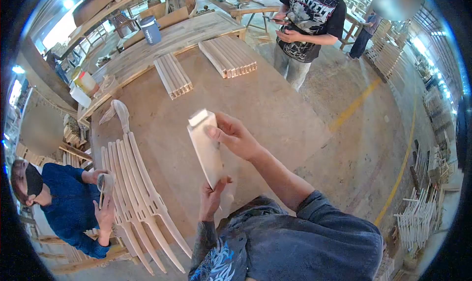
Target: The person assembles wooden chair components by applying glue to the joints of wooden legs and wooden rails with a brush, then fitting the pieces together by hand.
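Closest in, my left hand [212,201] pinches the lower tip of a pale, smooth, tapering wooden slat [205,150]. My right hand [235,136] closes round its squared upper end, above the brown worktop [280,114]. Curved chair pieces [140,187] lie left, ribbed stacks [173,76] beyond, then a blue bucket [150,29], contents unseen.

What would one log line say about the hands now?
left hand: holds wood piece, lower end | right hand: holds upper end | below: workbench
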Action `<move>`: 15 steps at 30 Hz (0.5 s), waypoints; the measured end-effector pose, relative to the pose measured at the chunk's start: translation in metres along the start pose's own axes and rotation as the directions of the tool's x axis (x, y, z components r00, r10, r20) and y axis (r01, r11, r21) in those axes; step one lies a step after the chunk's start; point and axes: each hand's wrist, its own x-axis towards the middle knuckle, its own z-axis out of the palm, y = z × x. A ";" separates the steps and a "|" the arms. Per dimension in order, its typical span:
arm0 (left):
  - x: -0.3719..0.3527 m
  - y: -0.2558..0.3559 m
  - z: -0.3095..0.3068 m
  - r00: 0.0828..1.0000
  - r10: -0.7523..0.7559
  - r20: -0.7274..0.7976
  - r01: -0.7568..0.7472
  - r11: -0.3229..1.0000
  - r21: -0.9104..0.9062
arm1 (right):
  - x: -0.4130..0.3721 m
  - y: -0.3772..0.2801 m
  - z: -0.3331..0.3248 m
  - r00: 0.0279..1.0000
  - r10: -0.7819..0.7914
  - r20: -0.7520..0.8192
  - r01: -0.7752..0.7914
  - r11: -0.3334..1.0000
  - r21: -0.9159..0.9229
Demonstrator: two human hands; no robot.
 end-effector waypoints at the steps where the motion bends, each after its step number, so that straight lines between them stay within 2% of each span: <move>1: 0.000 -0.006 0.001 0.996 -0.036 -0.082 0.038 0.999 0.027 | -0.002 0.003 0.001 0.993 -0.024 -0.117 0.025 1.000 0.000; 2: 0.002 -0.010 -0.001 0.996 -0.035 -0.077 0.037 0.999 0.026 | -0.010 0.012 -0.005 0.992 -0.026 -0.120 0.026 1.000 -0.004; 4: 0.008 -0.015 -0.010 0.985 -0.013 -0.171 -0.028 0.971 -0.238 | -0.037 0.041 -0.018 0.988 0.094 -0.121 -0.125 0.951 -0.282; 5: 0.010 -0.008 -0.010 0.985 -0.015 -0.171 -0.027 0.971 -0.237 | -0.051 0.050 -0.016 0.982 0.160 -0.098 -0.185 0.915 -0.359; 6: 0.014 0.006 -0.007 0.975 -0.014 -0.222 -0.078 0.914 -0.398 | -0.066 0.061 -0.011 0.970 0.230 -0.080 -0.242 0.868 -0.433; 7: 0.019 0.015 -0.005 0.961 -0.022 -0.276 -0.137 0.828 -0.544 | -0.085 0.075 -0.005 0.976 0.213 -0.054 -0.213 0.855 -0.473; 8: 0.026 0.012 0.000 0.898 -0.060 -0.435 -0.151 0.889 -0.433 | -0.101 0.085 0.002 0.980 0.198 -0.022 -0.181 0.841 -0.509; 9: 0.033 0.006 -0.004 0.888 -0.062 -0.456 -0.157 0.890 -0.428 | -0.109 0.081 0.010 0.978 0.207 -0.004 -0.182 0.847 -0.500; 11: 0.037 -0.004 -0.020 0.911 -0.080 -0.404 -0.062 0.943 -0.327 | -0.125 0.073 0.027 0.878 0.477 -0.033 -0.450 0.802 -0.392; 12: 0.036 0.000 -0.023 0.892 -0.083 -0.445 -0.073 0.944 -0.322 | -0.132 0.076 0.031 0.870 0.493 0.009 -0.452 0.804 -0.386; 14: 0.039 0.008 -0.017 0.888 -0.159 -0.431 0.050 0.966 -0.253 | -0.141 0.080 0.033 0.823 0.564 -0.068 -0.567 0.823 -0.037; 15: 0.040 0.012 -0.016 0.877 -0.157 -0.455 0.042 0.966 -0.254 | -0.144 0.081 0.031 0.819 0.572 -0.043 -0.574 0.818 -0.040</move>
